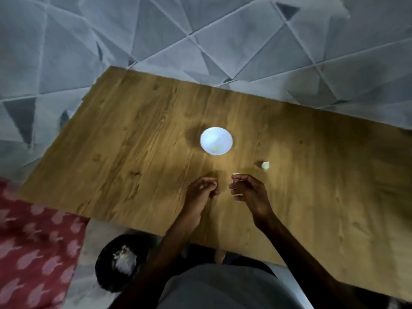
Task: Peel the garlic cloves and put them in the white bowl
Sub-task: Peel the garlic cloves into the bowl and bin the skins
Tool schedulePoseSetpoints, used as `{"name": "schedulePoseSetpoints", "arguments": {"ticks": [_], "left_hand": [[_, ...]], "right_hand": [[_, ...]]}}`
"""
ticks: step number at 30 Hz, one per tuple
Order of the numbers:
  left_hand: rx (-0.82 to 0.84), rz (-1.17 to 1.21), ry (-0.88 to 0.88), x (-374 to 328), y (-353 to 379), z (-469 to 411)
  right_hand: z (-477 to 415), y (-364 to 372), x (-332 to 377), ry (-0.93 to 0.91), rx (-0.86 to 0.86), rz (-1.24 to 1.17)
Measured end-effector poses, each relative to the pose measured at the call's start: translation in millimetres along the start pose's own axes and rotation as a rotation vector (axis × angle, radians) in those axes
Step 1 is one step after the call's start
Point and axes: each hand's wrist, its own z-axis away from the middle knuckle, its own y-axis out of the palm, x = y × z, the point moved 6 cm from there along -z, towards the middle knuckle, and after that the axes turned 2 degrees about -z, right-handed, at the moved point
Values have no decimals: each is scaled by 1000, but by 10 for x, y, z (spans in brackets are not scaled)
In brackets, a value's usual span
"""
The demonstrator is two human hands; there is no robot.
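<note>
grey carpet (200, 30) with a pattern of triangles lies under a low wooden counter (133, 152), and a red patterned cloth (33, 253) shows at the left edge. we sit at the near side with both hands over the wood, close together but apart.

our left hand (201, 189) has its fingers curled inward; we cannot tell whether anything is inside them. our right hand (245, 188) is curled too, and a pale sliver (236, 174) shows at its fingertips, so we judge it pinches a bit of garlic or its skin, though the blur keeps us from saying which. one garlic clove (265, 165) lies loose on the counter, just beyond the right hand and to the right of the white bowl (207, 136).

the step in hand looks like peeling. to do it well we would hold the clove firm with one hand, catch the papery skin at an end with a nail, and strip it along the length rather than tearing it in crumbs. we would work low over the counter so a slipped clove does not roll off, and keep skin out of the bowl.

the white bowl stands upright near the middle of the counter, beyond both hands. a faint yellowish patch sits near its bottom, likely cloves already peeled, too blurred to count. on the floor at our left a black bin (104, 248) holds a heap of white peelings (124, 259).
</note>
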Motion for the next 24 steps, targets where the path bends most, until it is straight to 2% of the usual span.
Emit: {"name": "schedulePoseSetpoints", "arguments": {"ticks": [5, 10, 17, 21, 24], "left_hand": [[-18, -604, 316, -218, 456, -454], [65, -889, 413, -190, 748, -763], [196, -1034, 498, -68, 922, -975], [22, -936, 699, -649, 768, -979], [-80, -1024, 668, -979, 525, -1233]], "right_hand": [[-252, -298, 3, -9, -70, 48], [-424, -446, -69, -24, -102, 83], [-624, -505, -146, -42, -123, 113], [-710, -514, -136, -68, -127, 126], [-761, -514, -129, -93, -134, 138]]}}
